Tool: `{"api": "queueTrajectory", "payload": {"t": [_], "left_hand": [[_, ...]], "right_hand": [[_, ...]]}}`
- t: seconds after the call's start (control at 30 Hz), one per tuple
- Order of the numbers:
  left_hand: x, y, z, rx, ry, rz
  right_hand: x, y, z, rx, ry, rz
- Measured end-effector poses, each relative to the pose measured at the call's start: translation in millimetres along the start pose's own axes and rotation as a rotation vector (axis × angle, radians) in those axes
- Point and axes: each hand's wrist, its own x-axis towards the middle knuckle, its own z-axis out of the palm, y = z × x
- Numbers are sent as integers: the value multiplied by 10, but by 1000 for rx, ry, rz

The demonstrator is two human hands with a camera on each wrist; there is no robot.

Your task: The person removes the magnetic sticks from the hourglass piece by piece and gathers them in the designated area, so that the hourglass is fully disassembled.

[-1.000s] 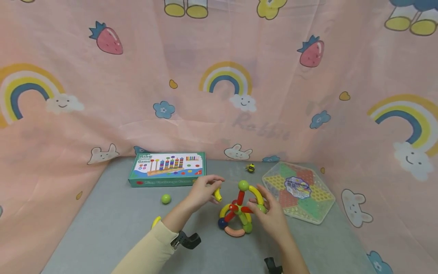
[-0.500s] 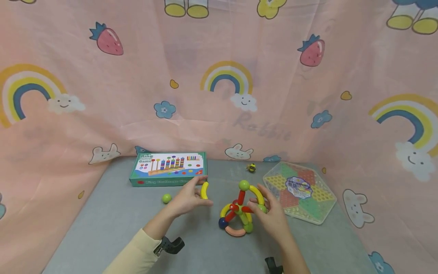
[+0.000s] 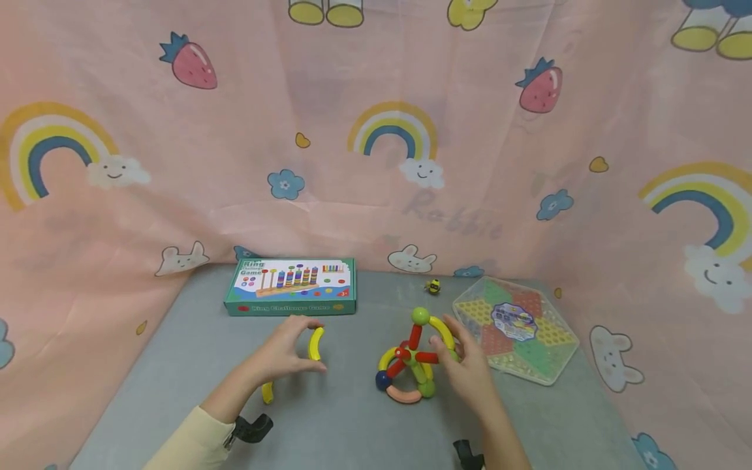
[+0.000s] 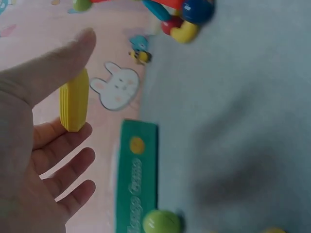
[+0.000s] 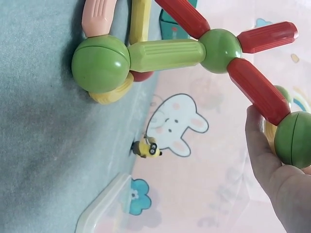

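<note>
Left hand (image 3: 281, 352), pinching the curved yellow plastic stick (image 3: 316, 343), has drawn leftward away from the colourful stick-and-ball structure (image 3: 412, 359), which right hand (image 3: 464, 372) steadies by grasp.

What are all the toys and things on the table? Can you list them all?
curved yellow stick: one, yellow, pinched in the left hand
second curved stick: one, yellow, on the table by the left wrist
stick-and-ball build: one, red, green, yellow, pink and blue, middle of the table
game box: one, green, at the back
loose ball: one, green, beside the box
checkers board: one, clear hexagon, right side
bee toy: one, yellow, at the back
table: one, grey
left hand: holds the stick
right hand: holds the build
</note>
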Motion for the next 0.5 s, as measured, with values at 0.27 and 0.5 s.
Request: {"api": "queueTrajectory", "payload": {"t": [0.27,0.5], "left_hand": [[-276,-379,106,118,-14,-38],[-493,-660,241,60,-29,-107]], "right_hand": [[13,-3,10,10,20,21],[20,-4,10,-19,9,-4]]}}
